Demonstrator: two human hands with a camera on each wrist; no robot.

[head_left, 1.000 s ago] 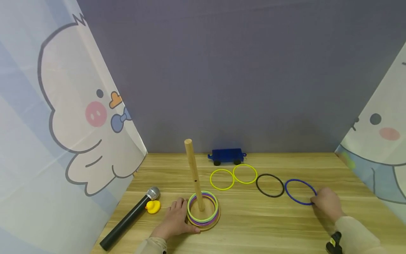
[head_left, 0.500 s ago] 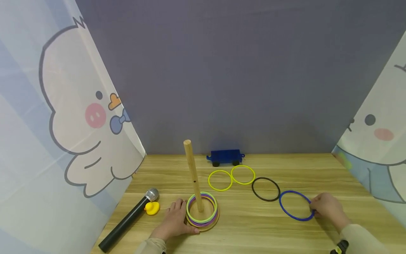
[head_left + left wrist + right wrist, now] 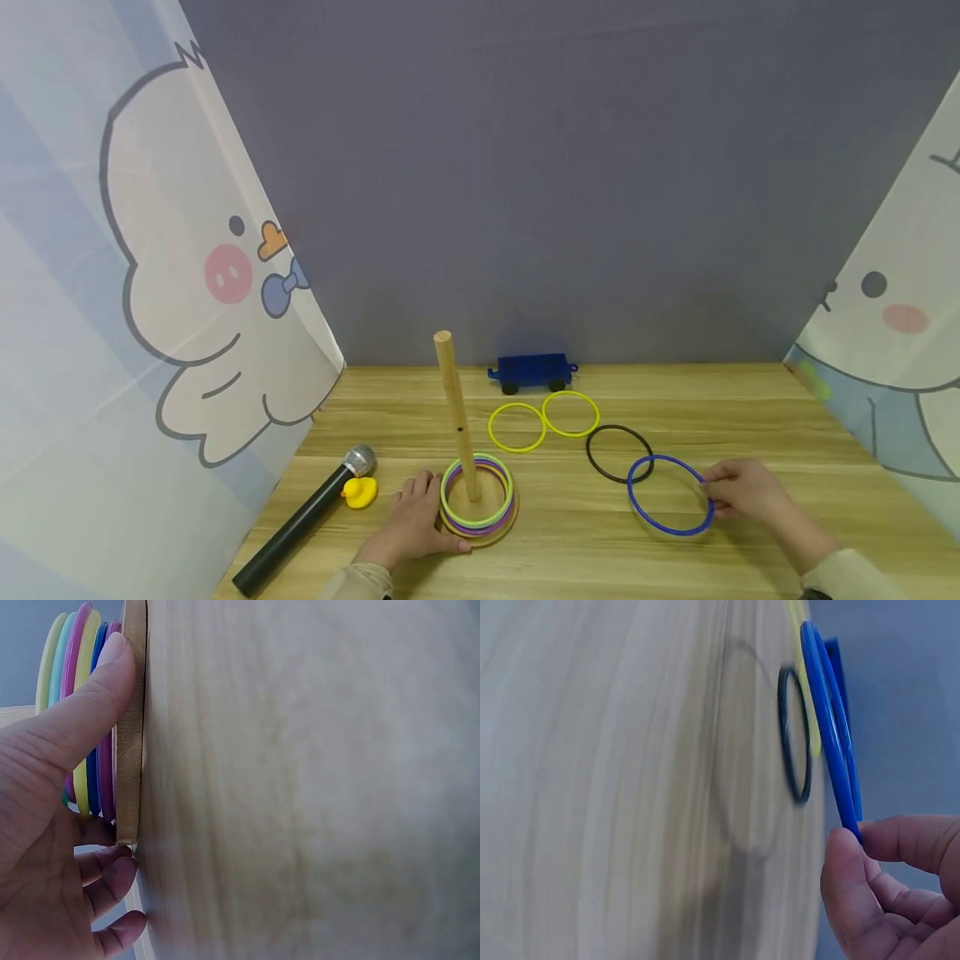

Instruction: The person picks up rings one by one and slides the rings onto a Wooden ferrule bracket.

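A wooden ring toss stand rises from a round base, with several coloured rings stacked at its foot. My left hand holds the base from the left side; in the left wrist view its thumb lies across the stacked rings' edges and the base. Between thumb and fingertips, my right hand pinches the near-right edge of a blue ring. That ring hangs tilted above the table, its shadow visible in the right wrist view. Behind it, overlapped in the head view, is a black ring on the table.
Two yellow rings lie side by side farther back on the wooden table. A blue toy wagon stands near the back wall. At left are a microphone and a yellow rubber duck.
My right hand has lifted the blue ring off the table and carried it leftward and nearer, partly over the black ring. The left hand has stayed at the stand's base.
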